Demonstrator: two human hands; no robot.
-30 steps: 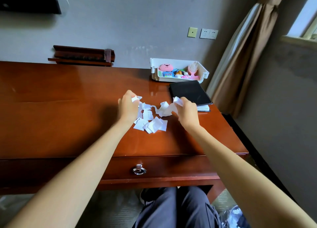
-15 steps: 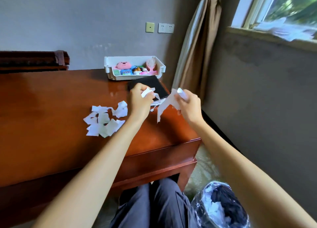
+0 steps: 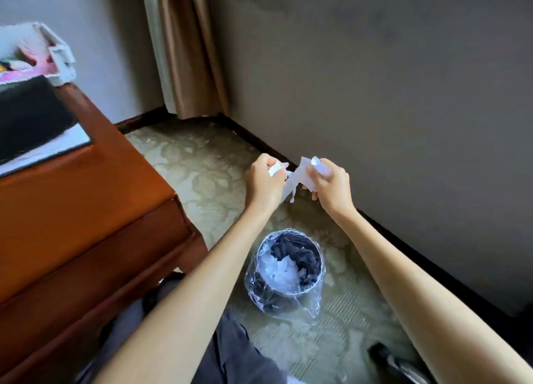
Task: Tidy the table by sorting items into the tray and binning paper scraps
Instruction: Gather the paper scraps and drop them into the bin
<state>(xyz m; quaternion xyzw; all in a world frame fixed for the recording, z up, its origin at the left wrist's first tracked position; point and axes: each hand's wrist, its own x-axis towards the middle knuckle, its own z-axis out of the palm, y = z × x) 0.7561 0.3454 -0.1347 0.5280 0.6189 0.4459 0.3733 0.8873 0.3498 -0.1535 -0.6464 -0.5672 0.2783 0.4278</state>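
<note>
The paper scraps [image 3: 293, 179] I'm gripping are thin, matt white, crumpled. Bin [image 3: 277, 297] at 6 o'clock has a clear, crinkly, shiny plastic liner. Desk [image 3: 72, 204] at 9 is glossy reddish wood, carpet [image 3: 202, 167] looks rough and woven, curtain [image 3: 196, 51] at 12 is soft cloth.

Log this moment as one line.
left hand: grips paper scraps | right hand: grips paper scraps | bin: on floor beside desk, bag-lined, paper inside | status: scraps not yet binned
</note>
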